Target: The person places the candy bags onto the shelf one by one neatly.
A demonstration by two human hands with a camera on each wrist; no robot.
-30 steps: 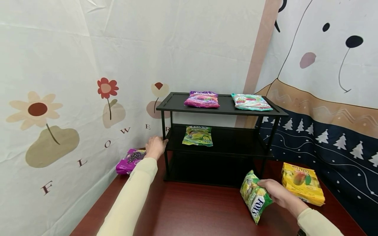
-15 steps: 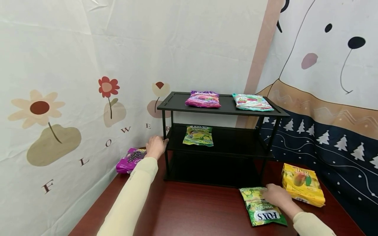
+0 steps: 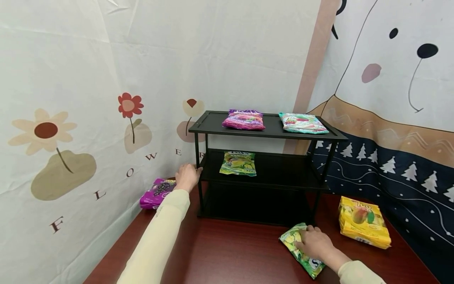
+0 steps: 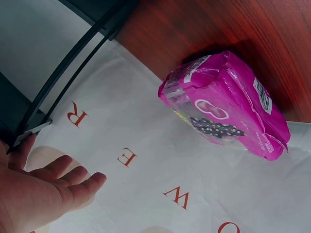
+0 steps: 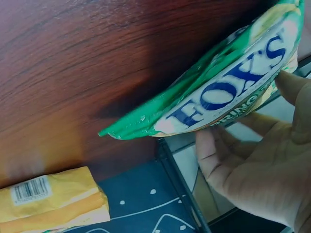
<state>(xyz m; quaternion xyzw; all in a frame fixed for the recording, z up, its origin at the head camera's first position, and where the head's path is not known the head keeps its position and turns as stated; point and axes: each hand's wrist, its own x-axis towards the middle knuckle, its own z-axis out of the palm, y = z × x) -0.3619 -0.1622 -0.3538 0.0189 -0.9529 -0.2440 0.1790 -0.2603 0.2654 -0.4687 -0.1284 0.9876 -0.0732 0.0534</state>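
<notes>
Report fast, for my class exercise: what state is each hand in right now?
Left hand: touching the black rack; whether it grips cannot be told.
Right hand: closed, holding the green FOX'S packet.

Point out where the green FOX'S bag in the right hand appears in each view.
Head: green bag at lower right, partly covered by the right hand.
Left wrist: not in it.
Right wrist: upper right, FOX'S lettering showing.
Shared landmark: the black rack, partly visible in both wrist views.
</notes>
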